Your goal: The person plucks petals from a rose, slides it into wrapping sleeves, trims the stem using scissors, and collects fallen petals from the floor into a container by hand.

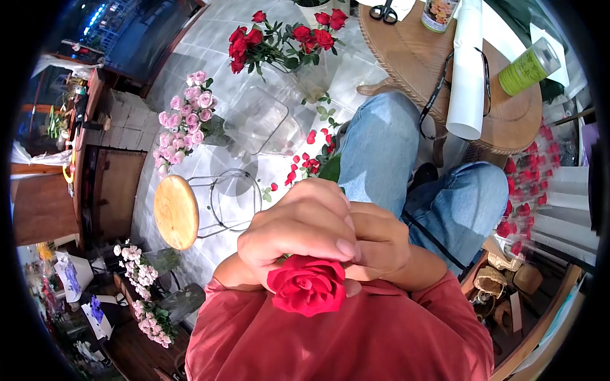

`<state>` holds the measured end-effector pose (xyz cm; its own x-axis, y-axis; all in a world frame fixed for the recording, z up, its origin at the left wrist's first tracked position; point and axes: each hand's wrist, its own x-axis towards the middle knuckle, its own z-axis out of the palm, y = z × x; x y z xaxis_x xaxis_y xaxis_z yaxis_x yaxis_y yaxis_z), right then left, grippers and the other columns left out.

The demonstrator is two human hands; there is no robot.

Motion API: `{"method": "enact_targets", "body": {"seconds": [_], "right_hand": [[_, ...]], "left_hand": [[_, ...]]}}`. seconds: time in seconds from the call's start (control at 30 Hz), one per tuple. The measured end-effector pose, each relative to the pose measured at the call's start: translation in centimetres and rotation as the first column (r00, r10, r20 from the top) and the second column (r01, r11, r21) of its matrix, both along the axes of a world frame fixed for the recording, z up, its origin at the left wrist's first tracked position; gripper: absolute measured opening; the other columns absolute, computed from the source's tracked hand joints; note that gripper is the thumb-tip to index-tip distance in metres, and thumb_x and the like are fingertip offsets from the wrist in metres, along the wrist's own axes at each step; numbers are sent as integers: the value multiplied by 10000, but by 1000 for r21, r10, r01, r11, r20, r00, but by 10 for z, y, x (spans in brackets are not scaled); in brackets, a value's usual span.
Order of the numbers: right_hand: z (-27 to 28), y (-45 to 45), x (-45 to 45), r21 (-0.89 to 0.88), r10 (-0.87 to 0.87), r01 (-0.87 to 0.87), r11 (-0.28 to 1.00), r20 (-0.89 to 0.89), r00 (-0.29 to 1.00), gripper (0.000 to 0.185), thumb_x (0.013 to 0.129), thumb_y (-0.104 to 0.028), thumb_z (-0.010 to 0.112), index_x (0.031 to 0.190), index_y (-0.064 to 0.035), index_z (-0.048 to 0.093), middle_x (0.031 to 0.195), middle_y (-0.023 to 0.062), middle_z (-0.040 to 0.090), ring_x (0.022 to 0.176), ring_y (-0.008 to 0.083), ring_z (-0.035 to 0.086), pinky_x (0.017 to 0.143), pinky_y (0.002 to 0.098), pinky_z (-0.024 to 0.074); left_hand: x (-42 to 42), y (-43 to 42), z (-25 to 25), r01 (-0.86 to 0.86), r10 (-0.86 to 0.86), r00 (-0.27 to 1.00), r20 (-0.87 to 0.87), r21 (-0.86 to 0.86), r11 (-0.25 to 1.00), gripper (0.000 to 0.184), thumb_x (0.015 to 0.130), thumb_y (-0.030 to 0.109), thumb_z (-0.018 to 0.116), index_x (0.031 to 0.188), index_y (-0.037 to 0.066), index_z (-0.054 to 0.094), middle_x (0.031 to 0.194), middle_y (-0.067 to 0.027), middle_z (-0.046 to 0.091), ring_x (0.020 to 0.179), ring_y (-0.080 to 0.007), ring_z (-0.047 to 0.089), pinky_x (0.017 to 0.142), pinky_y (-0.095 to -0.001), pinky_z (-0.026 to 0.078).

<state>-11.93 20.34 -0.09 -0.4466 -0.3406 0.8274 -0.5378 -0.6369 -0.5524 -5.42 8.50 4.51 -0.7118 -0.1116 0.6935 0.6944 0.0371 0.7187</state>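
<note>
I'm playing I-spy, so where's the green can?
In the head view, the green can is toward the upper right, on the round wooden table, just right of the long white roll.

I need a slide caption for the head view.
Two hands, close together, hold a red rose in front of a red shirt.

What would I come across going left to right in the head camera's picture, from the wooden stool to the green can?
Wooden stool → held red rose → black scissors → white paper roll → green can.
</note>
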Motion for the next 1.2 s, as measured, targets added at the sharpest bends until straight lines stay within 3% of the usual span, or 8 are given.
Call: {"method": "enact_targets", "body": {"seconds": [0.07, 0.2, 0.27, 0.33, 0.37, 0.5, 0.6, 1.2], "right_hand": [[2, 3, 1, 29, 13, -13, 999, 2, 1000, 188, 618, -17, 783, 761, -17, 661, 789, 152, 651, 633, 262, 627, 489, 313, 477], [3, 8, -4, 15, 61, -61, 998, -16, 998, 166, 665, -34, 774, 789, -14, 666, 826, 162, 664, 664, 277, 650, 506, 324, 493], [4, 14, -12, 68, 235, -233, 970, -23, 972, 145, 720, -55, 749, 835, -14, 670, 870, 174, 675, 719, 304, 677, 542, 344, 519], [-1, 17, -13, 68, 297, -298, 952, 29, 954, 142, 748, -65, 723, 870, -18, 669, 886, 176, 677, 744, 327, 685, 565, 361, 532], [-5, 15, -14, 33, 296, -296, 955, 10, 955, 146, 747, -61, 721, 877, -20, 667, 888, 174, 677, 745, 329, 684, 562, 363, 531], [-9, 6, -10, -34, 213, -215, 976, -54, 976, 164, 736, -39, 732, 883, -13, 662, 890, 185, 676, 727, 327, 675, 556, 362, 524], [-6, 7, -14, 42, 165, -162, 986, -72, 984, 173, 727, -23, 737, 881, -7, 661, 895, 198, 676, 722, 324, 671, 563, 357, 525], [-11, -8, -5, 1, -88, 88, 996, 45, 995, 308, 636, -18, 863, 802, -9, 603, 798, 147, 661, 680, 284, 666, 619, 355, 552]], "left_hand": [[1, -1, 2, -7, 6, 1000, -9, -9, 1000, 419, 694, 96, 898, 1036, 8, 672, 952, -106, 691, 864, -260, 609, 739, -392, 488], [1, 6, 9, 46, -45, 999, 26, -66, 997, 420, 707, 107, 901, 1005, 111, 604, 888, -27, 672, 912, -208, 598, 875, -417, 467], [-2, 11, 10, -5, 5, 1000, -17, -42, 999, 391, 706, 103, 900, 975, 120, 617, 893, -21, 680, 912, -205, 599, 874, -415, 470], [-4, 5, 8, 76, -81, 995, -64, -86, 993, 308, 695, 92, 901, 877, 115, 653, 883, -26, 713, 902, -198, 604, 854, -412, 474], [-11, 8, 6, 52, -58, 981, -184, -36, 998, 183, 747, 90, 817, 835, 41, 664, 810, -84, 686, 797, -229, 578, 735, -392, 448], [-15, 8, 2, 7, -7, 977, -211, -1, 1000, 173, 778, 112, 788, 841, -8, 681, 823, -120, 675, 752, -267, 572, 642, -370, 442], [-8, -3, 0, 3, -8, 996, -83, -69, 998, 282, 739, 113, 846, 953, 31, 682, 912, -97, 680, 827, -269, 606, 701, -391, 482], [-6, -13, -1, -58, 61, 998, 12, -161, 985, 402, 680, 78, 896, 987, 12, 645, 914, -82, 690, 815, -235, 664, 776, -399, 489]]}}
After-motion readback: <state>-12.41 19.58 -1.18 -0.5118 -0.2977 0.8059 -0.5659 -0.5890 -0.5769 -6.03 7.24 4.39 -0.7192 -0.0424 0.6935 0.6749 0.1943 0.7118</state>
